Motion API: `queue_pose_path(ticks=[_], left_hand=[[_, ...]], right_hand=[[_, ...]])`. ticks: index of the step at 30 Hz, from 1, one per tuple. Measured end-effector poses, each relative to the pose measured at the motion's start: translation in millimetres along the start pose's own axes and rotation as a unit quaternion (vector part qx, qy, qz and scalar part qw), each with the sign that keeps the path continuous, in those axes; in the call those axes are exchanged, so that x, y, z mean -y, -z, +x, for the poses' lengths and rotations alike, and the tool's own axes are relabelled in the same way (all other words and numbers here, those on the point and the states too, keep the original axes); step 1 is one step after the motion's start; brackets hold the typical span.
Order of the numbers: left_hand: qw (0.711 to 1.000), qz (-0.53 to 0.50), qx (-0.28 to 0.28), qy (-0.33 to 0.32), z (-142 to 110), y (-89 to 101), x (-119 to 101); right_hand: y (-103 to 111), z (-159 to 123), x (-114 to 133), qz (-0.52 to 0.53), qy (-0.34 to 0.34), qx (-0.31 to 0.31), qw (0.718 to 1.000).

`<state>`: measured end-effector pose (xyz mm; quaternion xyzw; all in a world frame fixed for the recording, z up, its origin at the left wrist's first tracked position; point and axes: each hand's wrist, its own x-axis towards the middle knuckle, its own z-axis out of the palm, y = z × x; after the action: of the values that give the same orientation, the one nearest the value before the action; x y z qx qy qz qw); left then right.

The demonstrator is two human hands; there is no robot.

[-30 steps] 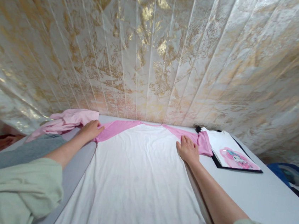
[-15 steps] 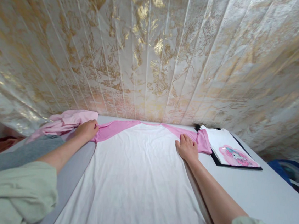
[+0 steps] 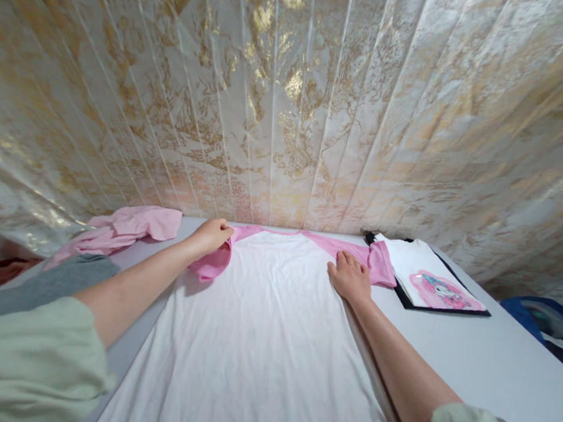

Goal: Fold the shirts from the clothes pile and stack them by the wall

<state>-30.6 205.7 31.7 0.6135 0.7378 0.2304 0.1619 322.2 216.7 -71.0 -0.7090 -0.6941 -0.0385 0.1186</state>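
A white T-shirt (image 3: 262,343) with pink raglan sleeves lies flat on a pale grey table (image 3: 491,367), collar toward the wall. My left hand (image 3: 211,235) is closed on the shirt's left pink sleeve (image 3: 213,264), which is lifted off the table and carried in over the white body. My right hand (image 3: 349,277) rests flat, fingers spread, on the right shoulder next to the right pink sleeve (image 3: 379,261).
A folded white shirt with a pink print (image 3: 430,280) lies on a black board at the right. Crumpled pale pink (image 3: 123,228) and grey (image 3: 47,284) garments sit at the left. A gold-patterned curtain (image 3: 293,98) hangs close behind the table.
My left hand gripped the left pink sleeve, lifted it and moved right, folding it inward over the shirt. My right hand has stayed in place on the right shoulder.
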Motion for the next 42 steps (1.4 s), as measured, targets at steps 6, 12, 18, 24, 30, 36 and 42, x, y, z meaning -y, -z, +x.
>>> queue_pose_path(ticks=[6,12,18,24,30,36,42], left_hand=[[0.998,-0.057,0.025,0.016,0.0,-11.0,16.2],[0.997,0.07,0.016,0.032,-8.3,2.1,58.3],[0.983,0.172,0.03,0.05,-30.5,-1.7,89.7],[0.978,0.202,0.029,0.046,-35.3,1.3,102.5],[0.971,0.238,-0.009,0.017,-35.5,-0.4,91.9],[0.971,0.221,0.009,-0.085,-5.0,-39.4,54.5],[0.974,0.224,0.016,-0.033,19.0,-60.5,63.1]], right_hand=[[0.5,0.2,-0.2,0.0,0.0,0.002,1.0],[-1.8,2.0,-2.0,0.003,0.005,0.001,1.0],[-1.9,1.7,-1.4,-0.001,-0.004,0.01,1.0],[0.6,0.0,-1.6,-0.003,0.01,0.01,1.0],[-0.8,1.3,1.4,-0.013,0.03,0.024,0.999],[-1.4,1.3,5.7,-0.027,0.034,0.032,0.999],[1.2,3.1,9.9,-0.03,0.023,0.042,0.998]])
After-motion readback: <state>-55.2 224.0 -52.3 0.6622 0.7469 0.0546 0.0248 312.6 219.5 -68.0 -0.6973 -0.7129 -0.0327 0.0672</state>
